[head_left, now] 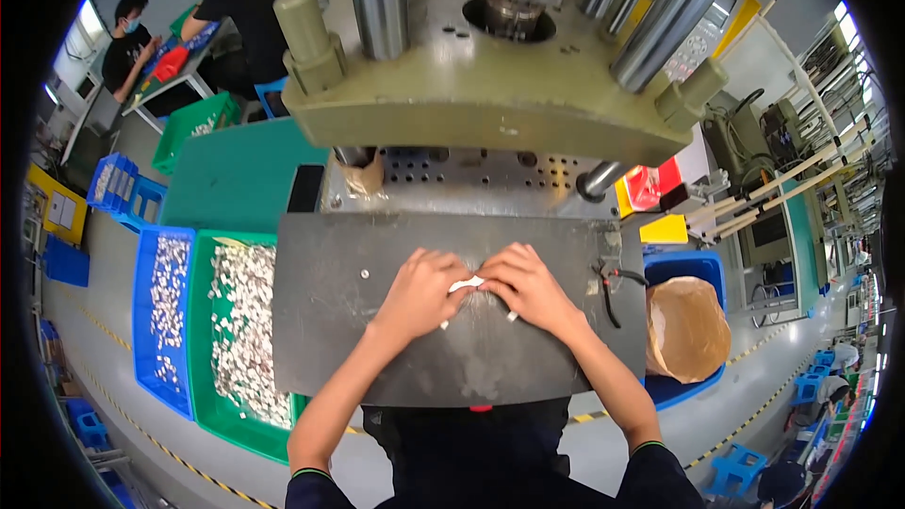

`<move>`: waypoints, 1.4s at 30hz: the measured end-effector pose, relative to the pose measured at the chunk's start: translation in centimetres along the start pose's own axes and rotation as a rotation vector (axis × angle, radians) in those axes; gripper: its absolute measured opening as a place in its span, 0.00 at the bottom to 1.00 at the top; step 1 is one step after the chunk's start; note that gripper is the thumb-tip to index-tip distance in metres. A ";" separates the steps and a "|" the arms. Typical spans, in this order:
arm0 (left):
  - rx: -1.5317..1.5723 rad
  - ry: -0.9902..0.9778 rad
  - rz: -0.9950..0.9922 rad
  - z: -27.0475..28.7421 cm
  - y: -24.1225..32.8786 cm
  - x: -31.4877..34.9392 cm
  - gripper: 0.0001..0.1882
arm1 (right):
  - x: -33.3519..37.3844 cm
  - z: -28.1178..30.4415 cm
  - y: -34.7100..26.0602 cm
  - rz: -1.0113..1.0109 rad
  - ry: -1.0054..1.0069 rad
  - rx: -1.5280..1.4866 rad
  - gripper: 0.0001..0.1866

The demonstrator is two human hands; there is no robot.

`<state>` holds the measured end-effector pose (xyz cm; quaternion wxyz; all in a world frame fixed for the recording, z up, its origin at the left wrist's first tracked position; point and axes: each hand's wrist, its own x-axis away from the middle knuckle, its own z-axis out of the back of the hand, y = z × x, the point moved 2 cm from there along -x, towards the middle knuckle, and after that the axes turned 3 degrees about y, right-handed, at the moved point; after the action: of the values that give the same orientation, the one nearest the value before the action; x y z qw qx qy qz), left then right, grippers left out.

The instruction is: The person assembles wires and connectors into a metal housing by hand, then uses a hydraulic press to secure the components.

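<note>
Over the dark grey work plate (pixel 528 368), my left hand (pixel 424 294) pinches a small white part (pixel 466 283) between thumb and fingers. My right hand (pixel 524 288) meets it from the other side, fingertips closed at the part's right end. What exactly the part is, I cannot make out. Close below the hands lie two little white pieces, one near the left wrist (pixel 445 324) and one under the right hand (pixel 512 317). Farther left on the plate is a small round pale piece (pixel 365 273). Pliers with dark handles (pixel 609 296) rest at the plate's right edge.
A large olive press (pixel 490 113) with steel columns stands just beyond the plate. Left are a green bin (pixel 203 396) and a blue bin (pixel 141 358) of small white parts. Right, a blue crate (pixel 709 269) holds a brown paper bag (pixel 693 330). Two people sit far left.
</note>
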<state>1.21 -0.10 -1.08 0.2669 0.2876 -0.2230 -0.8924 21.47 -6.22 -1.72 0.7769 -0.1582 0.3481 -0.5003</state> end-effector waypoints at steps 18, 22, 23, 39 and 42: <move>-0.061 0.198 0.017 -1.9 -3.2 -3.9 0.16 | -3.2 -0.7 3.2 -0.088 0.216 0.111 0.15; -0.159 0.218 0.022 -2.6 -2.8 -3.6 0.12 | -3.1 -0.7 3.2 -0.063 0.242 0.132 0.16; -0.158 0.217 0.020 -2.6 -2.8 -3.5 0.12 | -3.0 -0.8 3.1 -0.065 0.243 0.133 0.16; -0.215 0.234 -0.125 -3.0 -3.4 -2.6 0.08 | -1.8 -0.2 2.6 -0.088 0.273 0.135 0.07; -0.212 0.237 -0.137 -2.8 -3.4 -2.6 0.07 | -1.9 -0.3 2.4 -0.040 0.251 0.173 0.07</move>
<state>3.60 3.36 -3.98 0.2586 0.3756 -0.0742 -0.8869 22.40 -3.45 -2.62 0.7279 -0.0338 0.3949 -0.5595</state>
